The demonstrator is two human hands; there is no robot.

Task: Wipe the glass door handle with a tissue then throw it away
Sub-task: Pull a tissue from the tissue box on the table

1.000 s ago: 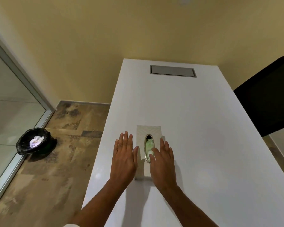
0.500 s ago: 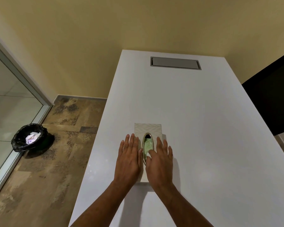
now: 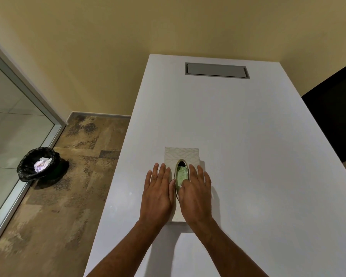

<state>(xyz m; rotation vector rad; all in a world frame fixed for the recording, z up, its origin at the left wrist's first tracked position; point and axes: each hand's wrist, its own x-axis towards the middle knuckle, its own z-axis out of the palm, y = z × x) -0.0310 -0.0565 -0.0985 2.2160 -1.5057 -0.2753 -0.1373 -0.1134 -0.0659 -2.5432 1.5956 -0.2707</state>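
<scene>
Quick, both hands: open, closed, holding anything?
Left hand: open, flat on the tissue box, holding nothing.
Right hand: open, thumb at the box opening, holding nothing.

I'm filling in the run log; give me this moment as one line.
stage: fetching tissue | left hand: flat on tissue box | right hand: thumb at oval opening | bin: on floor, crumpled paper inside

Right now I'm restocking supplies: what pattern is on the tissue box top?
Pale cream tissue box with a faint leaf-like chevron pattern, in the head view.
</scene>
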